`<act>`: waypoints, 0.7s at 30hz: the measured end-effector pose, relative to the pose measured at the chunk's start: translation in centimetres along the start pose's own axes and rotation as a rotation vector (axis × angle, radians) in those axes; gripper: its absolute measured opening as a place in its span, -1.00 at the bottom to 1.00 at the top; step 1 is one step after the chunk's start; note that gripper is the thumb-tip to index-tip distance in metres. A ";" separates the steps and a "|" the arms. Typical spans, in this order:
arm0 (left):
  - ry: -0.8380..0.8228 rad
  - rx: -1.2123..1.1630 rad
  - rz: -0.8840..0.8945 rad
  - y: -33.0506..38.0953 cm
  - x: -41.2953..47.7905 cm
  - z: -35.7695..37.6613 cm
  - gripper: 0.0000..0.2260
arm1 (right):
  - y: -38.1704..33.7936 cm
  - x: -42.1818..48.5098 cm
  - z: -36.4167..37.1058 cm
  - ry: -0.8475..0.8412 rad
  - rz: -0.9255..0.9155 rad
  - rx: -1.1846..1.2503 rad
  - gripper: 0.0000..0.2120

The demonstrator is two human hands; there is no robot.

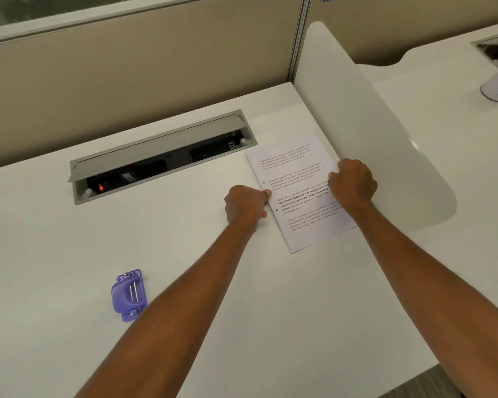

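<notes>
The white printed sheet of paper (299,179) lies flat on the white bench (184,254), in the middle right of the frame, a little turned so that its corners point up and down. The left hand (246,205) is narrow: its curled fingers pinch the left edge of the sheet. The right hand (352,182) is also curled, like a loose fist, over the right edge and seems to hold it; whether its fingers go under the paper I cannot tell.

Two small dark holes (264,183) show in the left margin, so I judge that the punching is already done and that the step in hand is to handle the sheet itself, either to lift it or to straighten it. The next move asks for both hands to rise together and evenly, otherwise the thin paper may bend or crease in the middle.

For edges: the white rounded divider panel (371,139) stands just beside the right hand, so there is little room to the right. The grey open cable tray (161,156) in the upper left of the frame is near the top corner of the sheet. The purple plastic hole punch (129,294) sits well apart, at lower left. The bare bench in the lower middle gives the most room.
</notes>
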State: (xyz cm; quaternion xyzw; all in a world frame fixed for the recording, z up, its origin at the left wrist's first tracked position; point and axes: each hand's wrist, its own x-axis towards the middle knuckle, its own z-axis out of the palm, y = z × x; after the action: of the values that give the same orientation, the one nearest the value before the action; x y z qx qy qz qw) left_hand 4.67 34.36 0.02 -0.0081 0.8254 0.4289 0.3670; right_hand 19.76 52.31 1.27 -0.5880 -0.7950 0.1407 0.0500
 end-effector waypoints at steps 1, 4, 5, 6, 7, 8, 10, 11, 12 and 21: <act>0.017 0.027 0.023 0.0 -0.2 0.0 -0.77 | 0.0 -0.1 0.0 0.005 -0.009 -0.019 -0.75; 0.043 0.077 0.057 0.0 -0.8 -0.1 -0.75 | -0.1 -0.7 -0.2 0.020 -0.018 -0.051 -0.71; 0.042 0.087 0.056 0.0 -1.0 -0.3 -0.75 | -0.2 -0.9 -0.3 0.020 -0.019 -0.051 -0.70; 0.040 0.095 0.056 -0.1 -1.1 -0.5 -0.75 | -0.2 -1.1 -0.4 0.020 -0.019 -0.043 -0.70; 0.036 0.099 0.056 -0.3 -1.4 -0.8 -0.75 | -0.3 -1.5 -0.5 0.022 -0.020 -0.025 -0.70; 0.036 0.099 0.057 -0.5 -1.6 -1.1 -0.75 | -0.4 -1.9 -0.6 0.028 -0.023 0.000 -0.71; 0.039 0.093 0.062 -0.8 -2.1 -1.8 -0.74 | -0.8 -2.8 -1.0 0.044 -0.028 0.057 -0.73; 0.042 0.086 0.065 -1.0 -2.4 -2.4 -0.75 | -1.3 -3.6 -1.2 0.043 -0.033 0.084 -0.73; 0.042 0.073 0.069 -1.1 -2.7 -3.2 -0.76 | -1.9 -4.6 -1.4 0.036 -0.041 0.110 -0.70; 0.060 0.020 0.135 -5.3 -8.0 -13.8 -0.85 | -10.1 -18.5 -0.8 -0.166 -0.298 0.358 -0.75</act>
State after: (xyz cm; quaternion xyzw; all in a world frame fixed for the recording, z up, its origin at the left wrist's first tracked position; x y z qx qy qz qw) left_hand 4.05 18.74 6.21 0.0386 0.8390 0.4440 0.3123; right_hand 16.32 32.14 6.45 -0.4323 -0.8368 0.3181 0.1083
